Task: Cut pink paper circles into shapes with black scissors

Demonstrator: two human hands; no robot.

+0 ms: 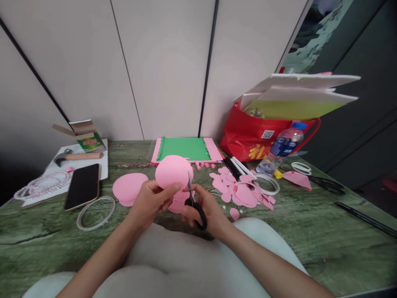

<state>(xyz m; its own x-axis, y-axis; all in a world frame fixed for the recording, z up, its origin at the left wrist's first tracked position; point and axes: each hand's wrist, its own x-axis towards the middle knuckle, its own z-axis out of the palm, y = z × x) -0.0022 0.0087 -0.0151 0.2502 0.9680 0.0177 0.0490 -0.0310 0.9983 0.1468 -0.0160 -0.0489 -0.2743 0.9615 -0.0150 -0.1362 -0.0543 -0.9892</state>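
Between the thumb and fingers of my left hand [158, 198] is a round pink paper disc [172, 170], raised above the table. Black-handled scissors [196, 207] are in my right hand [208, 210], their blades pointing up at the disc's right edge. Whether the blades are cutting into the paper I cannot tell. Below the disc more pink paper [176, 205] shows, partly hidden by my hands. To the left lies a stack of pink paper circles [128, 187]. Pink paper pieces [245, 192], several petal-shaped, are heaped to the right.
A green sheet [182, 148] lies on pink paper at the back. Right stand a red bag [245, 132] and a water bottle [281, 151], near a tape roll [268, 184]. Left are a phone [83, 186], a hammer [79, 156], bead strings [43, 185] and another tape roll [96, 213].
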